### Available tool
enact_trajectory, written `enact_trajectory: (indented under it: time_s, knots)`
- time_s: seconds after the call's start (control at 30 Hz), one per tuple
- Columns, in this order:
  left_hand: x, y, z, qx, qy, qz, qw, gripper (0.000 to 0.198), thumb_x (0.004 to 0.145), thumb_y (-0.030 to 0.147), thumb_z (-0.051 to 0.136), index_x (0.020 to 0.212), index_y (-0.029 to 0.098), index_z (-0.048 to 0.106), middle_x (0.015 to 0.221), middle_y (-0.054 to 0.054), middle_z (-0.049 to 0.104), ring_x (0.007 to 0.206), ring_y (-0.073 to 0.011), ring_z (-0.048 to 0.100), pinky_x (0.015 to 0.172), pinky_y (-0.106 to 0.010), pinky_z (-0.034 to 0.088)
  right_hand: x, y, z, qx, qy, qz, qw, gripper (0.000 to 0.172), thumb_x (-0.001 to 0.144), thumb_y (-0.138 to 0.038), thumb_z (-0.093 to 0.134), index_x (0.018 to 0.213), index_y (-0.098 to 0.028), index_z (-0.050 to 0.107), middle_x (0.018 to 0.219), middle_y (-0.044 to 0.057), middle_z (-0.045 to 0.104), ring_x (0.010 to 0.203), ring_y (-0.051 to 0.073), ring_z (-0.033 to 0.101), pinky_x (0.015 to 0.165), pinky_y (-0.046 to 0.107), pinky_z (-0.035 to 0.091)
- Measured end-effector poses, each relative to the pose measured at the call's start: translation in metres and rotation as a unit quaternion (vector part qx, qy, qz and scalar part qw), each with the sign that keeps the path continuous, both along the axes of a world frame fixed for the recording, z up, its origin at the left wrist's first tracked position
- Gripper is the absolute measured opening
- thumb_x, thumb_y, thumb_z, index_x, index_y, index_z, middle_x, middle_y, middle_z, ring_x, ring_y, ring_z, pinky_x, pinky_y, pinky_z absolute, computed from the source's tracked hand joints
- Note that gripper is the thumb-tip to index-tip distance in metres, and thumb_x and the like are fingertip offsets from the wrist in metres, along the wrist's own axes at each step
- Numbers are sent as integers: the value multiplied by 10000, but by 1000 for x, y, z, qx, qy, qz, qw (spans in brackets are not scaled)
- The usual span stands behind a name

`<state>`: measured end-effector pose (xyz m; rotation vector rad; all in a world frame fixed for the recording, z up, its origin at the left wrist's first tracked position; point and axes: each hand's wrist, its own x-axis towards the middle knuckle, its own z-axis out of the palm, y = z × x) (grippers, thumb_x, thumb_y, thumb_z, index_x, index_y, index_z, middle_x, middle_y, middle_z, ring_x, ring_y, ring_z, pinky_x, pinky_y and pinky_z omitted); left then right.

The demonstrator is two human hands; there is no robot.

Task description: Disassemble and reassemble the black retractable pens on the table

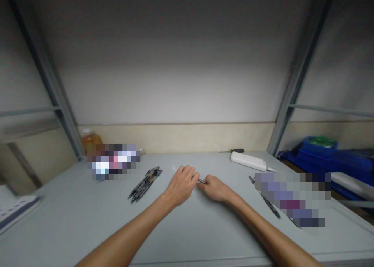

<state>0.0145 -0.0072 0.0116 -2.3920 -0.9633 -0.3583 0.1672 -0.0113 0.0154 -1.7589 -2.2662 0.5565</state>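
Observation:
Near the middle of the table, my left hand [183,183] is closed round one end of a slim, dark pen [201,181]. My right hand [215,187] grips its other end, so only a short shiny length shows between the two fists. The fingers hide both ends. To the left of my left hand lies a bundle of dark pens [145,184], side by side at a slant, with a few yellowish spots. Another dark pen [271,205] rests by itself to the right of my right forearm.
A white power strip [248,160] and a screwdriver [237,150] lie at the back right. Pixelated items cover the right side and back left, near a bottle of amber liquid [90,139]. Blue bins [318,150] stand beyond the right edge. Grey metal posts [288,92] flank the table.

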Motion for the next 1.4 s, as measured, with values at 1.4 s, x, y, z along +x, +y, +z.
enact_trajectory:
  time_s: [1.4]
  knots:
    - [-7, 10, -12, -420, -343, -60, 838, 462, 880, 407, 261, 606, 148, 527, 495, 43, 408, 478, -93, 360, 490, -215, 270, 5, -3, -5, 253, -201, 14, 946, 397, 931, -280, 258, 830, -134, 614, 749, 144, 666, 726, 196, 632, 603, 257, 379]
